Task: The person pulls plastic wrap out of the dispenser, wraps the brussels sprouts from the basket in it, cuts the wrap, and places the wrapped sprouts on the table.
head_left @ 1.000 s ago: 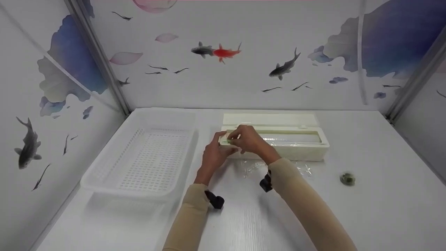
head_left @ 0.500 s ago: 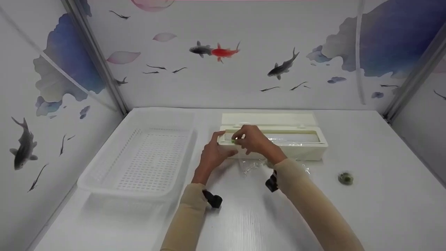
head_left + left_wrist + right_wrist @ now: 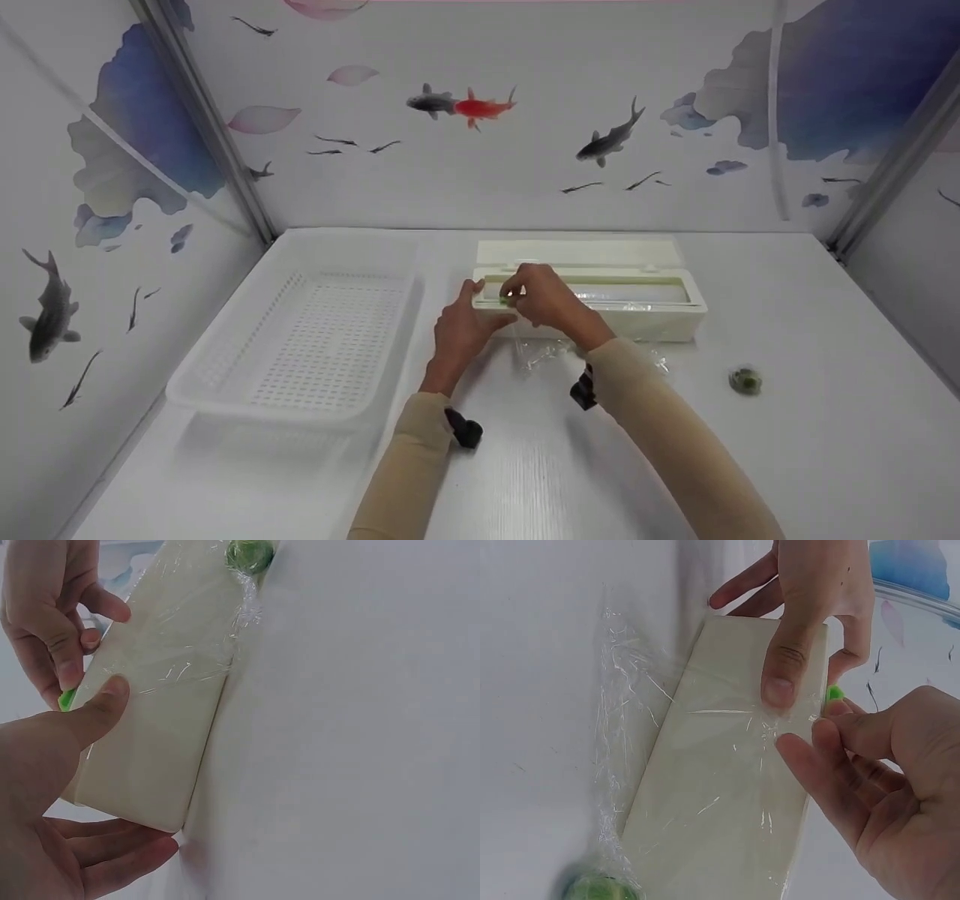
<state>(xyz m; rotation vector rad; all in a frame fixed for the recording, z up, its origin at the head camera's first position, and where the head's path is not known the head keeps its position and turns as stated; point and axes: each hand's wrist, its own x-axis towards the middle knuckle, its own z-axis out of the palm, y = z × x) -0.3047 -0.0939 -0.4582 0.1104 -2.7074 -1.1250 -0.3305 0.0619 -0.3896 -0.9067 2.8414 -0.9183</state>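
A cream cling film dispenser (image 3: 637,326) lies across the table with its lid (image 3: 577,253) folded back and a roll visible inside. My left hand (image 3: 461,330) grips its left end, thumb on the front face and fingers around the end. Near that end, my right hand (image 3: 546,300) pinches a small green slide cutter (image 3: 835,693) on the top front edge. Clear cling film (image 3: 187,667) drapes down the front face onto the table. Beside the box, a round green vegetable (image 3: 250,553) lies at the film; the right arm hides it in the head view.
A white perforated plastic basket (image 3: 274,412) stands to the left. On the right of the table sits a small green item in clear film (image 3: 745,381). Printed white panels (image 3: 480,180) enclose the back and sides.
My right hand has shifted slightly right along the box edge with the green slide cutter, then stayed about there. My left hand keeps its grip on the box end.
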